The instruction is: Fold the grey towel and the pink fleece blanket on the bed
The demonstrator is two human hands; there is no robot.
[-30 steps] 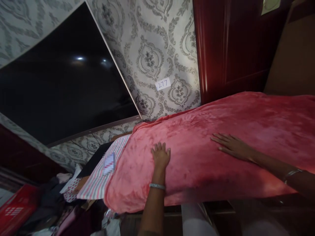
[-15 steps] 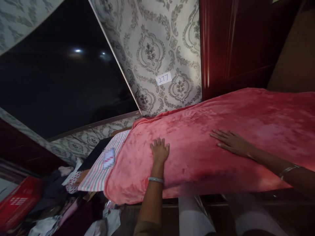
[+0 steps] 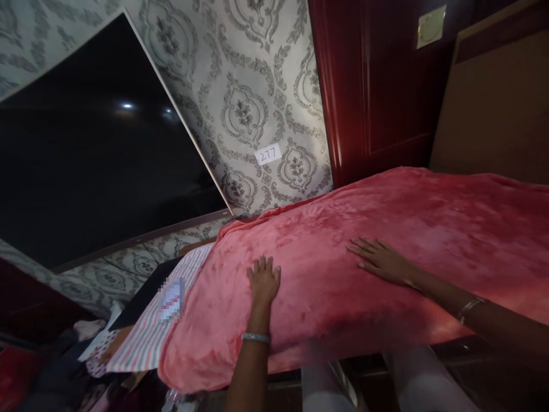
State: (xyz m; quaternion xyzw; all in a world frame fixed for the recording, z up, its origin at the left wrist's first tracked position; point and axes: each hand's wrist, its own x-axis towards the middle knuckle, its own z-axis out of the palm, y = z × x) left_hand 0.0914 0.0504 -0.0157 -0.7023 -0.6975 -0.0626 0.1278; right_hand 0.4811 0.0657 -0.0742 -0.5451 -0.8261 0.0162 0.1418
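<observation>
A pink plush blanket [image 3: 309,303] is spread over a long, low surface in front of me. My left hand [image 3: 263,280] rests flat on its left part, fingers spread. Farther right, my right hand [image 3: 381,260] lies palm down on the same blanket with its fingers stretched out to the left. Neither hand grips anything. At the blanket's left end a striped cloth [image 3: 146,337] shows from underneath, with a blurred-out item [image 3: 171,300] lying on it.
A large dark television [image 3: 107,160] stands by the patterned wall at left. A paper label marked 277 [image 3: 268,154] is on the wallpaper. Behind the blanket are a dark red wooden panel [image 3: 355,86] and a brown board [image 3: 493,109]. Clothes lie piled at lower left.
The view has tilted up and turned slightly right, so everything sits lower and farther left. Both hands remain flat at about the same places on the blanket.
</observation>
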